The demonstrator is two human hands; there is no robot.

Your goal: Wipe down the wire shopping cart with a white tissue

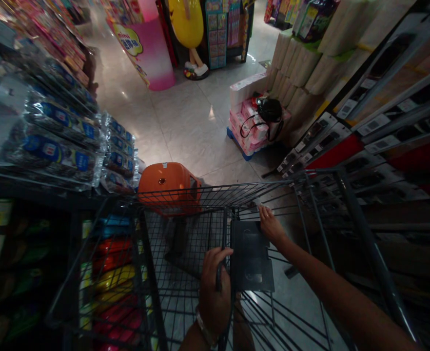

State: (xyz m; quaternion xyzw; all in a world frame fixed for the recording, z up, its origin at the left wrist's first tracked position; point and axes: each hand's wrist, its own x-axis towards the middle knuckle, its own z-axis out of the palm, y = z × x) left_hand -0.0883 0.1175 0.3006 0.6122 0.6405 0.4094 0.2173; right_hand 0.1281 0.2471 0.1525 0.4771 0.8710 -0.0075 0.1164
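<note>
A grey wire shopping cart [152, 273] stood directly in front of the person, its long axis apparently running left to right across the view; which end was its front could not be told. The left hand [216, 286] had its fingers curled around a dark bar [224, 231] beside a flat grey panel [251, 256]. The right hand [272, 227] reached to the far wire wall; whether its fingers grasped anything was unclear. An orange case [167, 178] sat just beyond.
</note>
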